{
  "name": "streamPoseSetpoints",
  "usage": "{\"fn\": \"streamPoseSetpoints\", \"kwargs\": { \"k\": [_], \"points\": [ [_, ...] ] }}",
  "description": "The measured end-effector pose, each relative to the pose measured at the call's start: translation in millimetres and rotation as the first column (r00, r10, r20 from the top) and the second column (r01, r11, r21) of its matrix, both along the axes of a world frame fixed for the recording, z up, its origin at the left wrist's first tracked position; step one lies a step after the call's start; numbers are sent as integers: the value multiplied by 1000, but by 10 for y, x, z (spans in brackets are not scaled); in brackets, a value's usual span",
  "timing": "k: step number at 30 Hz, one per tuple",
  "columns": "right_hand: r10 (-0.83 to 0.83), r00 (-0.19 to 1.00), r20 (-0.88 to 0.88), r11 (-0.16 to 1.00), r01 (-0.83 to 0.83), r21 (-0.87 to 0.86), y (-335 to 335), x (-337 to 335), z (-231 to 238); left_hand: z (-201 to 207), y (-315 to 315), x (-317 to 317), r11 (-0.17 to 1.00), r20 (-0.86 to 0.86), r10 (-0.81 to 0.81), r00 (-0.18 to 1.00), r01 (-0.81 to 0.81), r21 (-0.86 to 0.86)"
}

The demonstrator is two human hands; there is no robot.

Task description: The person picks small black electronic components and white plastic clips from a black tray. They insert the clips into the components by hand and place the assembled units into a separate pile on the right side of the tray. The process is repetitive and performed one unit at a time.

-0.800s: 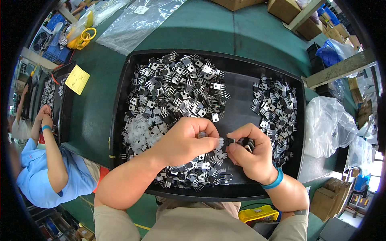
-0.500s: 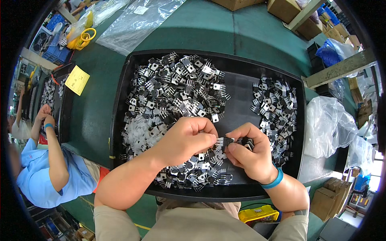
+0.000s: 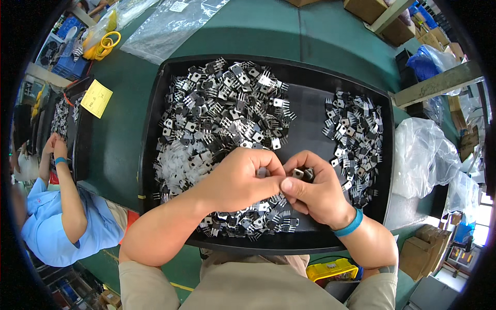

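Above the middle of a black tray (image 3: 310, 121), my two hands meet fingertip to fingertip. My right hand (image 3: 323, 194), with a blue-green wristband, is closed around a few black transistors (image 3: 305, 174), partly hidden by its fingers. My left hand (image 3: 243, 175) is closed in a pinch against the right thumb; a greyish bit shows inside its curled fingers, too covered to name. A large heap of loose three-legged transistors (image 3: 227, 111) fills the tray's left side, with a smaller heap of transistors (image 3: 356, 129) along the right. Small translucent white plastic pieces (image 3: 178, 165) lie beside my left forearm.
The tray stands on a green table (image 3: 258, 31). Clear plastic bags (image 3: 165, 28) lie behind it, and a crumpled bag (image 3: 423, 157) is at right. A yellow paper (image 3: 96, 98) lies left, near a co-worker in a blue shirt (image 3: 72, 222). A yellow box (image 3: 331, 269) sits below the tray.
My fingertips have come together, and the transistor seen between them before is now covered. The tray sits slightly higher in the view. The co-worker's hands have shifted a little.
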State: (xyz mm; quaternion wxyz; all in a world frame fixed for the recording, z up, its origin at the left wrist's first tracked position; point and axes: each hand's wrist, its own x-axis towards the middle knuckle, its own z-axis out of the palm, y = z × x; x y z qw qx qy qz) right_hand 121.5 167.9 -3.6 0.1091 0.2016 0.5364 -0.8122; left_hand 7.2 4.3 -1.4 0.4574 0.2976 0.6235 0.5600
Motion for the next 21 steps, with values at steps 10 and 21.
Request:
{"fn": "streamPoseSetpoints", "kwargs": {
  "k": [10, 21],
  "points": [
    [624, 700, -347, 577, -113, 809, -92, 28, -63, -29, 21, -91, 935, 510, 244, 825, -340, 103],
    [851, 501, -160, 258, -133, 957, -285, 77, -129, 1, -7, -152, 934, 705, 132, 697, -325, 147]
  ]
}}
